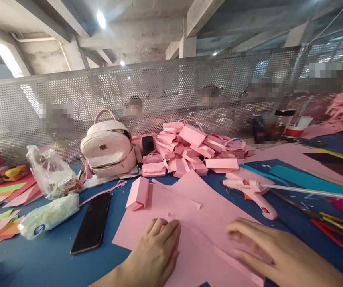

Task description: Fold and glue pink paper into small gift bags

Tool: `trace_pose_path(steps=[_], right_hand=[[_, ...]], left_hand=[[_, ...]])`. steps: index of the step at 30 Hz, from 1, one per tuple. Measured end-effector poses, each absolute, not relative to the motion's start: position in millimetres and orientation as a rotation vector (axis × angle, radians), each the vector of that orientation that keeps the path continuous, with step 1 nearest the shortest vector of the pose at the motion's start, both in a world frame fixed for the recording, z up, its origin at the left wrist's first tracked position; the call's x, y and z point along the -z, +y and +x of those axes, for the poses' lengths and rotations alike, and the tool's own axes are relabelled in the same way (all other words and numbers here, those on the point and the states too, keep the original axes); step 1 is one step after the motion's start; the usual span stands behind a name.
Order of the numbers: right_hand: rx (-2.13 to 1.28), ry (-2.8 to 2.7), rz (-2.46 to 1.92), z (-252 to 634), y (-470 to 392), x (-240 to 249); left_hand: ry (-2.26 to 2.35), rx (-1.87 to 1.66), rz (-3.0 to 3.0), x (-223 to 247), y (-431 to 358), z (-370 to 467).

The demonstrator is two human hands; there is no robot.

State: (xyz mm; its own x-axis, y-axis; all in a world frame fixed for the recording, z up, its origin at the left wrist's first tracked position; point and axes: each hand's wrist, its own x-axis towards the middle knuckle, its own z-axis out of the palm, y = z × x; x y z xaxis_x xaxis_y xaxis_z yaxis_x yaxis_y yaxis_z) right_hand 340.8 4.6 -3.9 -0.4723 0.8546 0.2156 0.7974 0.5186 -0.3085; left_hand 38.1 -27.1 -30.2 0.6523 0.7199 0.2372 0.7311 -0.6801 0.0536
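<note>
Large pink paper [201, 223] lies on the blue table in front of me. My left hand [159, 251] rests on it at the bottom centre, fingers pressed together; what they hold, if anything, is too small to name. To the right, my right hand [261, 247] is over the paper, blurred, with thumb and fingers apart and nothing between them. A narrow pink strip [234, 263] runs between the hands toward the bottom right. A small folded pink box [138, 194] stands on the paper's upper left.
Behind are a heap of pink boxes [189, 147] and a backpack [108, 147]. A phone [91, 223] and tissue pack [48, 215] lie left. A pink glue gun [253, 191] and scissors [306, 209] lie right. A perforated metal screen [165, 91] closes the back.
</note>
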Motion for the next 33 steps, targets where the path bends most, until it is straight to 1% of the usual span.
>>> trace_pose_path(steps=[1, 3, 8, 14, 21, 24, 27, 30, 33], right_hand=[[-0.29, -2.497, -1.284, 325.8, 8.4, 4.4], [-0.299, -2.596, -1.193, 297.7, 14.7, 4.6], [-0.057, -2.709, -1.069, 255.0, 23.8, 8.8], [0.054, -2.72, -1.008, 240.8, 31.8, 1.6], [0.054, -2.615, -0.938, 237.7, 42.6, -1.2], [0.044, -2.52, -0.883, 242.6, 48.1, 3.9], [-0.039, -2.437, -0.814, 249.4, 54.4, 6.6], [-0.249, -2.319, -0.839, 253.9, 61.2, 7.4], [-0.562, -2.146, -0.898, 254.1, 67.2, 9.0]], left_hand=[[-1.252, 0.362, -2.821, 28.0, -28.5, 38.1], [-1.277, 0.357, -2.825, 25.3, -30.9, 37.8], [-1.271, 0.35, -2.792, 26.4, -34.0, 37.7], [-1.231, 0.337, -2.666, 27.3, -34.9, 38.1], [-1.178, 0.369, -2.558, 33.0, -35.7, 35.9], [-1.183, 0.545, -2.531, 28.7, -31.6, 32.2], [-1.319, 0.909, -2.462, 14.5, -20.6, 15.4], [-1.441, 1.208, -2.204, 4.2, 0.2, -15.8], [-1.69, 1.28, -2.198, 13.4, 25.8, -47.9]])
